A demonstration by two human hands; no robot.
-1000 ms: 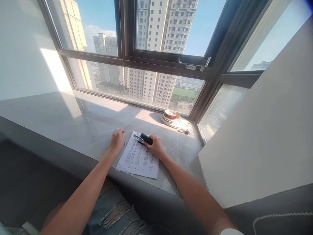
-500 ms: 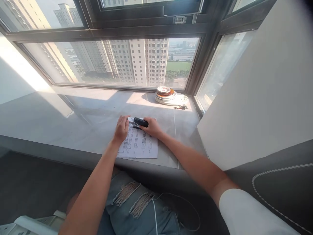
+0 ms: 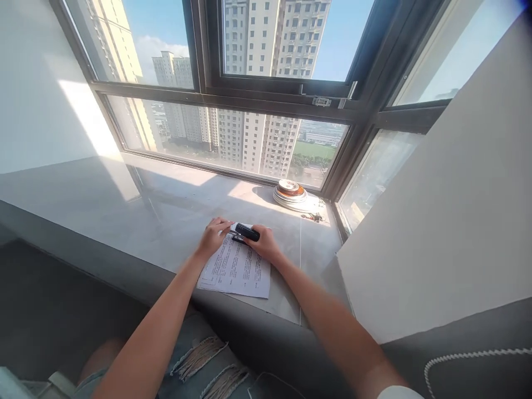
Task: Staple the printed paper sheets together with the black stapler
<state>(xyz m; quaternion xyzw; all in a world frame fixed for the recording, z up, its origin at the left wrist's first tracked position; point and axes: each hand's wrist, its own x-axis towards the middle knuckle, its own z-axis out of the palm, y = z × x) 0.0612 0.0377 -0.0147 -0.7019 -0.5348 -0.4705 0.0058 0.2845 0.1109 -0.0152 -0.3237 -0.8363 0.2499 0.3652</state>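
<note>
A black stapler [image 3: 247,231] is open over the printed sheets [image 3: 241,274], its top lifted away from the base, with a thin metal part between them. My right hand [image 3: 266,244] is wrapped round its right end. At its left end is my left hand [image 3: 213,237], fingers drawn together close to the metal part. Whatever those fingers pinch is too small to make out. The papers lie flat near the front edge of the grey sill, and their top part is partly covered by the stapler and my hands.
Farther back on the sill [image 3: 178,194], by the window, sits a stack of round coils or spools [image 3: 290,194]. A small dark tangled item [image 3: 313,217] lies beside it. A white wall [image 3: 415,238] bounds the sill on the right. A white twisted cord [image 3: 469,356] hangs at lower right.
The head view has tilted up, so the sill and hands sit lower in the picture. My right hand still grips the stapler, and my left fingers stay at its left end.
</note>
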